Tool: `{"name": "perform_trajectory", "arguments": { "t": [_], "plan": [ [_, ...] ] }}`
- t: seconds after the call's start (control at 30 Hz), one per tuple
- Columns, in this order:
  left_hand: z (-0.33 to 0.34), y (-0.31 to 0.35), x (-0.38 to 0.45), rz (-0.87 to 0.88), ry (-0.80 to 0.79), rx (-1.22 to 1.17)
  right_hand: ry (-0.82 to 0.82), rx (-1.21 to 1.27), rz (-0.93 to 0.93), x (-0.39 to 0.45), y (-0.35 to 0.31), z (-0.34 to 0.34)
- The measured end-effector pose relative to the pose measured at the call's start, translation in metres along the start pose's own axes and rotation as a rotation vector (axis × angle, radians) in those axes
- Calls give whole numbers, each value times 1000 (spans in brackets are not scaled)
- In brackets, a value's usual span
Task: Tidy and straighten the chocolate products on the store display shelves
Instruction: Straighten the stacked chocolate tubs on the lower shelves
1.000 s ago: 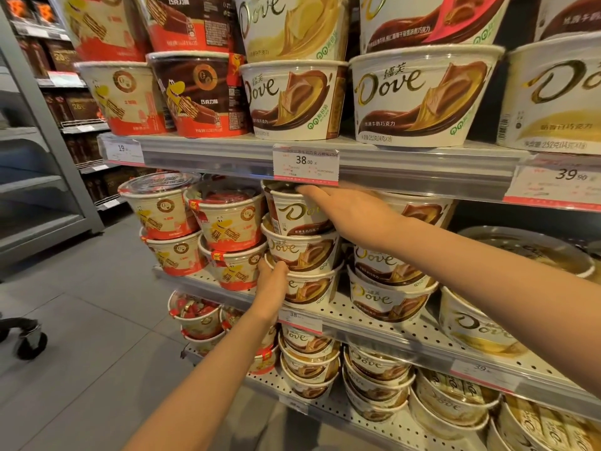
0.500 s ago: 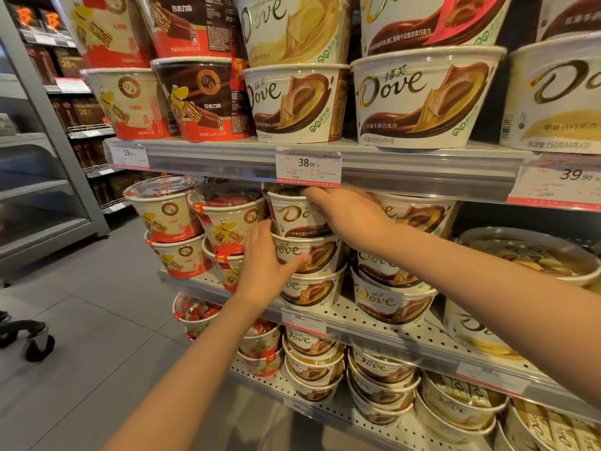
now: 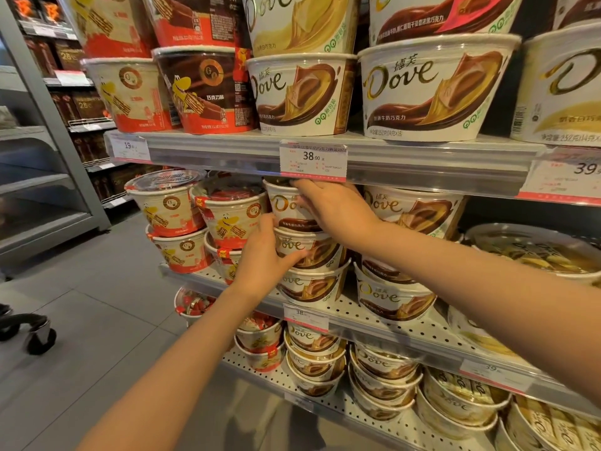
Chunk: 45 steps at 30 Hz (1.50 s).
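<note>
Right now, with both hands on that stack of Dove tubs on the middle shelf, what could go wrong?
1. The top Dove tub sits tilted on a three-high stack; the right hand turning it could tip it off the shelf edge.
2. The left hand pressing the middle tub may shove the stack sideways into the red wafer tubs.
3. The right hand's fingers sit close under the price tag and might knock it loose.

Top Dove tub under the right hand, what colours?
Cream Dove tub with gold lettering and a brown swirl; head view.
</note>
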<state>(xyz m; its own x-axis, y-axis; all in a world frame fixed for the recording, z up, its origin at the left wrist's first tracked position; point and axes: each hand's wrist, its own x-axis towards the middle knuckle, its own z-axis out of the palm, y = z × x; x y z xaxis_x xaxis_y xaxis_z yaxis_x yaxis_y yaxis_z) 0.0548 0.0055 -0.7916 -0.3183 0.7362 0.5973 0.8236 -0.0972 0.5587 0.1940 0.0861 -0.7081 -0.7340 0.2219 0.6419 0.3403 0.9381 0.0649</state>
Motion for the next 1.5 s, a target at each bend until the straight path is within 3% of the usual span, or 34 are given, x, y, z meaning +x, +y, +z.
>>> {"name": "perform_trajectory", "arguments": {
  "t": [0.1,0.2,0.33,0.43,0.77,0.93,1.03,1.17,1.3,1.5],
  "plan": [
    [-11,-7,4,152,-74,84,-251,24,-63,-2,9,-19],
    [-20,-13,12,208,-144,146,-419,-104,15,-4,10,-39],
    [-23,-15,20,228,-181,178,-309,-328,89,-11,4,-43],
    [-23,-15,19,236,-173,156,-313,-321,142,-9,6,-40],
    [-25,-22,21,320,-188,71,-269,-321,64,-13,18,-40],
    [-24,-31,22,296,-204,109,-100,-248,-68,-23,25,-34],
    [-24,-28,18,250,-204,59,-85,-284,-59,-24,25,-32],
    [-15,-24,4,146,-72,15,-99,-197,32,-21,22,-33],
    [-4,-16,-3,54,2,-205,-109,-228,47,-19,25,-29],
    [11,-9,-3,10,74,-133,-146,-164,89,-14,17,-30]
  ]
}}
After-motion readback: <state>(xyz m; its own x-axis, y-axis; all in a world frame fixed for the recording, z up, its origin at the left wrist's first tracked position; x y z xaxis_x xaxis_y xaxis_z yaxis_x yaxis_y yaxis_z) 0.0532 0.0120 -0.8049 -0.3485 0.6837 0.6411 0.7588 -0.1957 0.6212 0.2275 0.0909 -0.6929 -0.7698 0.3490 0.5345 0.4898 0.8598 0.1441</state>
